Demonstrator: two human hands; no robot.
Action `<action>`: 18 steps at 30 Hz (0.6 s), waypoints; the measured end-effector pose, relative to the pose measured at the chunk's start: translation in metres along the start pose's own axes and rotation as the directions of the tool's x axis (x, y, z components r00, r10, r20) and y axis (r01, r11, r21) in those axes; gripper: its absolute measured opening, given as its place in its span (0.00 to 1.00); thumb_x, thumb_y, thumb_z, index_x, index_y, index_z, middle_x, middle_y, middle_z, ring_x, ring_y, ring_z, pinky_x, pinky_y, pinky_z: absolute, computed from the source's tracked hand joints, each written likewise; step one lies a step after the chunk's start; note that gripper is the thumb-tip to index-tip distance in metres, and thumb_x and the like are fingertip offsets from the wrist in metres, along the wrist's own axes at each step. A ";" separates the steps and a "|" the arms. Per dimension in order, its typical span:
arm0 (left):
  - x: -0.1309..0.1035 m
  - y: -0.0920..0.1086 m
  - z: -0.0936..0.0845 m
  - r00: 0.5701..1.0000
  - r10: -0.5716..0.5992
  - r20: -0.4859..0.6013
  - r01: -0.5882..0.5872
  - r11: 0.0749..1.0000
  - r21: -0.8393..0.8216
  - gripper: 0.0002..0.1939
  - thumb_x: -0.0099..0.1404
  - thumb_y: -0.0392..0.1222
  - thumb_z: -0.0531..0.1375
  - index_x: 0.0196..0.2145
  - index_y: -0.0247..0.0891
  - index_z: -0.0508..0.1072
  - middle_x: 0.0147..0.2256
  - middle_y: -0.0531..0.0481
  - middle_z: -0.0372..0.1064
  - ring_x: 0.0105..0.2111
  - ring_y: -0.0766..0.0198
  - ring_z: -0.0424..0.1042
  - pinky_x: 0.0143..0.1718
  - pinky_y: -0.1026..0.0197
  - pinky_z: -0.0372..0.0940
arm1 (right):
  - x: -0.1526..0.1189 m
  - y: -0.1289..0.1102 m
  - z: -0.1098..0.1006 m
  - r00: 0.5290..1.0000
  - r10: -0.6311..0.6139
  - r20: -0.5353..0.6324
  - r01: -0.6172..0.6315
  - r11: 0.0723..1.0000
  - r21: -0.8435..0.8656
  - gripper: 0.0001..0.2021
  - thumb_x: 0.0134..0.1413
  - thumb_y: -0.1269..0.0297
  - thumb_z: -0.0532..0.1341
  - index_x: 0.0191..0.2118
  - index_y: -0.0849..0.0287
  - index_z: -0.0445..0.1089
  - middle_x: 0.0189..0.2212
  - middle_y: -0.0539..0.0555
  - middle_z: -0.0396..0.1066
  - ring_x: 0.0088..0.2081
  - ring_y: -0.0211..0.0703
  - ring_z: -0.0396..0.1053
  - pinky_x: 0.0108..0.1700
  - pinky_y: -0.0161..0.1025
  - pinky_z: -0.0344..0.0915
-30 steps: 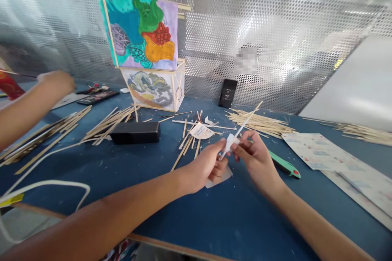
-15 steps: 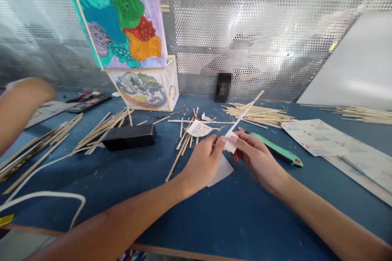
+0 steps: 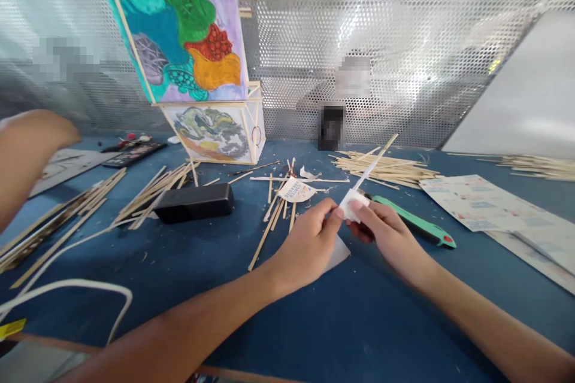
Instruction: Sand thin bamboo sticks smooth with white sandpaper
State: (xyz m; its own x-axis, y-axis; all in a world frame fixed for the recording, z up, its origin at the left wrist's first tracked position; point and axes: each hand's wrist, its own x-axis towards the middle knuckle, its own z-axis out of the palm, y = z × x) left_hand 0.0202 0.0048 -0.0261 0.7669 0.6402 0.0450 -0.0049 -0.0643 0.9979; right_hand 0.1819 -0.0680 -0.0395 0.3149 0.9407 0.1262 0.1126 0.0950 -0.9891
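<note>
A thin wooden stick (image 3: 372, 166) slants up and away from my hands, its far end over the stick pile. My left hand (image 3: 309, 242) is closed, pinching the stick's near end between thumb and fingers. Folded against the stick is a small white piece that looks like sandpaper (image 3: 354, 206), pinched by the thumb and fingers of my right hand (image 3: 393, 230). Partly hidden under my left hand, a pale sheet (image 3: 336, 256) lies on the table. A green utility knife (image 3: 415, 221) rests just beyond my right hand.
Scattered sticks (image 3: 272, 221) and a printed "coated abrasive" scrap (image 3: 296, 190) lie ahead. A black box (image 3: 195, 202) stands left of them, before a stick frame with painted panels (image 3: 197, 42). Printed sheets (image 3: 471, 200) lie right. Another person's arm (image 3: 31, 149) reaches in at left.
Both my hands have shifted slightly right with the stick. The folded white piece has moved a little farther along the stick from my left fingertips. The whole view has drifted slightly.
</note>
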 end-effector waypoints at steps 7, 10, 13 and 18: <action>0.006 -0.011 0.010 0.993 -0.083 0.081 0.098 0.971 -0.219 0.15 0.77 0.50 0.50 0.33 0.42 0.62 0.22 0.61 0.47 0.18 0.71 0.44 0.21 0.64 0.43 | 0.010 0.011 -0.006 0.984 -0.030 -0.177 0.030 1.000 -0.004 0.28 0.58 0.34 0.65 0.26 0.57 0.68 0.22 0.49 0.62 0.24 0.36 0.55 0.26 0.37 0.54; 0.007 -0.017 0.012 0.995 -0.082 0.064 0.095 0.961 -0.261 0.14 0.78 0.50 0.51 0.34 0.42 0.62 0.22 0.62 0.48 0.18 0.71 0.44 0.20 0.65 0.43 | 0.011 0.012 -0.006 0.987 -0.003 -0.161 0.004 1.000 0.001 0.28 0.56 0.34 0.66 0.25 0.57 0.67 0.22 0.50 0.63 0.24 0.36 0.55 0.25 0.37 0.53; 0.006 -0.020 0.014 0.993 -0.091 0.071 0.108 0.950 -0.291 0.14 0.78 0.49 0.50 0.34 0.42 0.62 0.20 0.63 0.47 0.17 0.72 0.42 0.19 0.66 0.43 | 0.012 0.012 -0.009 0.986 0.008 -0.165 -0.009 1.000 0.000 0.27 0.52 0.36 0.70 0.24 0.57 0.68 0.21 0.50 0.64 0.24 0.36 0.57 0.24 0.37 0.53; 0.004 -0.021 0.018 0.993 -0.088 0.085 0.110 0.943 -0.313 0.14 0.78 0.48 0.49 0.34 0.43 0.61 0.19 0.64 0.46 0.15 0.72 0.44 0.17 0.66 0.45 | 0.016 0.012 -0.017 0.981 0.014 -0.194 -0.012 1.000 0.012 0.27 0.50 0.36 0.71 0.25 0.57 0.68 0.21 0.49 0.62 0.22 0.35 0.55 0.23 0.36 0.52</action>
State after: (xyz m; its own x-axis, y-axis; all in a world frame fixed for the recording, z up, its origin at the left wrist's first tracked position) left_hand 0.0348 -0.0049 -0.0481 0.8159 0.5762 -0.0472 -0.1208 0.2497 0.9607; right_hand 0.2046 -0.0571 -0.0485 0.4933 0.8609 0.1248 0.0974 0.0879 -0.9914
